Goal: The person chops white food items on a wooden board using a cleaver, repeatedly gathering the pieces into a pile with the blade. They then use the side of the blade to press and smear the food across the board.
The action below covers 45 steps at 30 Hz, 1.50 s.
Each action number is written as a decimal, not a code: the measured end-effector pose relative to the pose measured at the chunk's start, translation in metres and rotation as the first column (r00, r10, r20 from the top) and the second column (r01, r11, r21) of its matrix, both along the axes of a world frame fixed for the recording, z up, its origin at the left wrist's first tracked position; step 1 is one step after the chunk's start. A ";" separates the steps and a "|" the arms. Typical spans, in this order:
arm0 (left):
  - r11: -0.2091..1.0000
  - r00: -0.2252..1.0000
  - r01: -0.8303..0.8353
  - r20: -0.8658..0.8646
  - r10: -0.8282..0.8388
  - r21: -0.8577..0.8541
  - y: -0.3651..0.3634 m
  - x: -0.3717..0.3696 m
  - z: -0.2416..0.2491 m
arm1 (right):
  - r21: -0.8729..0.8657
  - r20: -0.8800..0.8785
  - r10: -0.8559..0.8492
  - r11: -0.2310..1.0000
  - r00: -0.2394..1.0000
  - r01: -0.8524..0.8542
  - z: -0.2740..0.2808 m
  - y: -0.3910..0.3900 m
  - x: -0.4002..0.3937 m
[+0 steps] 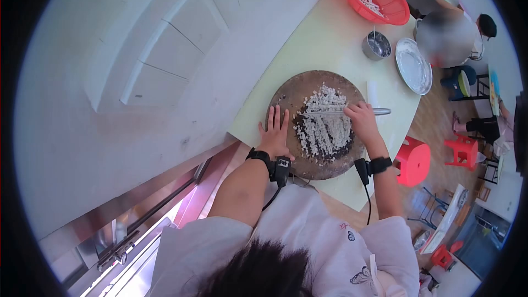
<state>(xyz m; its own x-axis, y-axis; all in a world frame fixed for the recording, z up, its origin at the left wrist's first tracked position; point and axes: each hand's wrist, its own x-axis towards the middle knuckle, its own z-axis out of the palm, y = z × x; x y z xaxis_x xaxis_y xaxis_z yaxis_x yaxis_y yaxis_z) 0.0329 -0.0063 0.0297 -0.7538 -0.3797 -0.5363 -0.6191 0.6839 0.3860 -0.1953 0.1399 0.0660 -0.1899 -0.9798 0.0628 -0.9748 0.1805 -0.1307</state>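
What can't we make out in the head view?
Head view: knife grip, partly hidden by the right hand.
Head view: board surface under the left hand, hidden.
Head view: white bits on the board, too small to identify.
Head view: whatever lies under the blurred patch beyond the table.

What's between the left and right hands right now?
In the head view, between the left hand and the right hand: a narrow, mostly bare strip of board, then chopped food with the knife across it.
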 end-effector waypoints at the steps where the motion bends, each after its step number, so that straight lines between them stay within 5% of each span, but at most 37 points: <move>1: 1.000 1.000 -0.004 -0.012 0.004 -0.010 0.001 -0.001 0.000 | 0.072 0.023 0.008 0.997 1.000 -0.010 0.000 0.000 0.002; 8: 0.999 0.999 0.035 0.019 -0.035 -0.025 0.001 -0.003 0.001 | -0.007 -0.038 -0.044 0.999 0.998 0.044 0.003 0.003 0.007; 11: 1.000 0.999 0.024 0.040 -0.024 -0.003 0.001 -0.005 0.001 | 0.104 -0.055 -0.017 0.994 0.998 0.023 0.009 0.000 0.004; 15: 1.000 1.000 0.019 0.019 -0.019 -0.019 0.002 -0.004 -0.001 | -0.088 -0.023 -0.062 0.994 0.998 0.060 0.011 0.001 0.014; 27: 0.997 0.994 0.066 0.092 -0.064 -0.027 0.002 -0.010 -0.004 | 0.004 -0.107 -0.075 0.997 0.991 0.076 0.002 0.017 0.017; 29: 0.996 0.995 0.077 0.064 -0.074 -0.046 0.002 -0.007 -0.003 | -0.096 -0.119 -0.086 0.993 0.989 0.075 0.009 0.017 0.022; 33: 0.995 0.992 0.077 0.105 -0.071 -0.056 0.003 -0.008 0.001 | 0.052 -0.037 -0.068 0.996 0.997 0.070 0.002 0.015 0.021; 37: 0.997 0.992 0.076 0.105 -0.072 -0.032 0.002 -0.009 0.004 | -0.096 -0.103 -0.126 0.989 0.987 0.117 0.005 0.027 0.027; 40: 0.995 0.995 0.084 0.061 -0.080 -0.054 0.002 -0.006 0.000 | 0.011 -0.043 -0.127 0.992 0.991 0.128 -0.001 0.030 0.034; 43: 0.991 0.990 0.111 0.098 -0.103 -0.072 0.002 -0.008 -0.003 | -0.150 -0.097 -0.195 0.972 0.976 0.180 0.009 0.034 0.041; 45: 0.992 0.987 0.107 0.132 -0.096 -0.074 0.001 -0.008 -0.004 | -0.106 -0.070 -0.215 0.973 0.974 0.207 0.001 0.035 0.046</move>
